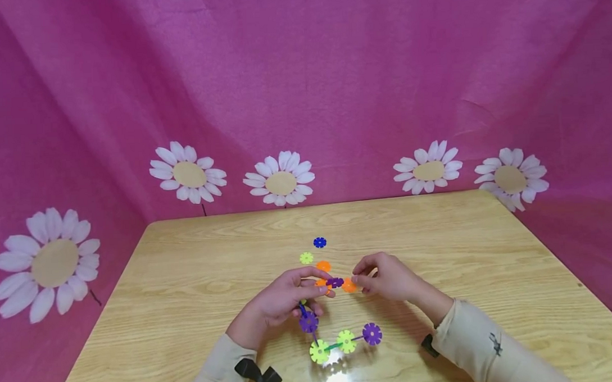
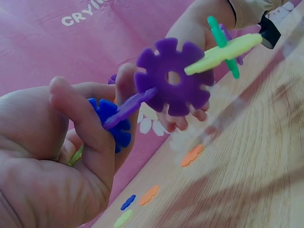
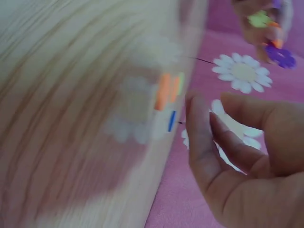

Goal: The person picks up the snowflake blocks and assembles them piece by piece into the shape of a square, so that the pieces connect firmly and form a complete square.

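Head view: two bare hands over a wooden table point(image 1: 212, 250), a chain of slotted flower-shaped discs point(image 1: 319, 352) held by the left one
Left hand point(image 1: 279, 298): fingers curled and clamped on the chain, thumb against its orange link point(image 1: 321, 282); in the left wrist view a blue link point(image 2: 123, 138) shows against the fingers
Chain: a purple tip disc point(image 1: 334, 283) juts out toward the right hand; the lower part hangs below the left hand and bends off to the right, ending in a purple end disc point(image 1: 372, 333); whether it touches the wood, I cannot tell
Slots: discs sit crosswise in one another, a green link point(image 2: 232, 69) across a yellow-green one
Right hand point(image 1: 390, 278): thumb and fingertips apart, a gap between them in the right wrist view; just beside the near orange disc point(image 1: 348, 285), contact hard to tell
Loose on the wood: near orange disc, far orange disc point(image 1: 323, 266), yellow-green disc point(image 1: 306, 258), blue disc point(image 1: 319, 242), the blue farthest back
Sleeves point(image 1: 475, 342): pale cloth, black straps point(image 1: 248, 368) at the wrists
Backdrop: pink cloth point(image 1: 332, 72) with white daisies point(image 1: 280, 183)
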Motion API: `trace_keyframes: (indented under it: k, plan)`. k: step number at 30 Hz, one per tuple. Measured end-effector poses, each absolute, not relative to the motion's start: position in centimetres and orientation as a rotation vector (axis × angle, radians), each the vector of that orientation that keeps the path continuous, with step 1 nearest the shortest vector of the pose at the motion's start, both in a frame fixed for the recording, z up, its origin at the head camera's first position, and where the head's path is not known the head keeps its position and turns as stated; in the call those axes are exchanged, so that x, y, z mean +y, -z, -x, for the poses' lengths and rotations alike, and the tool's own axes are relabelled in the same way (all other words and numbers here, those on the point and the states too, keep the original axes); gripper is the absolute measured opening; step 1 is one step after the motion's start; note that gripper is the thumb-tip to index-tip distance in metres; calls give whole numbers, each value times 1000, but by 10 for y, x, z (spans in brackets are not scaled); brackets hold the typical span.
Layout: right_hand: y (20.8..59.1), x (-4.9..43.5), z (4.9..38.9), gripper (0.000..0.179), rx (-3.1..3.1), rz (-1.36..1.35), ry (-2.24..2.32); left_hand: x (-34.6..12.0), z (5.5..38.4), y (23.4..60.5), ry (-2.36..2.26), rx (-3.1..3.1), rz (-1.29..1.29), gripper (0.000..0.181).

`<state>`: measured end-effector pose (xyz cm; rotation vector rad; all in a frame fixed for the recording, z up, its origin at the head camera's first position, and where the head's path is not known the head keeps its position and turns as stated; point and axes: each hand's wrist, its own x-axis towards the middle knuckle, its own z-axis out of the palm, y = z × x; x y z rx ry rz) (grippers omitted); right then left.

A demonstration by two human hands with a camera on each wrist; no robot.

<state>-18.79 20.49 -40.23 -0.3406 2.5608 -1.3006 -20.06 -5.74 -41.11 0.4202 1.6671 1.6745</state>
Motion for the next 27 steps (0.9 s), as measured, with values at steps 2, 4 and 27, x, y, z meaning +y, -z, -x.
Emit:
trace_keyframes:
  k: [2,4,27]
  plan:
    - [405,202,189,21,2611,369,1192,-58,200,411,-1680,1666,-422,34]
    - [409,200,192,22,2675,417,1081,-58,200,410,-1686,1664,-417,34]
    - [420,189,204,26,2809,370,834,-57,200,412,-1691,1642,-430,33]
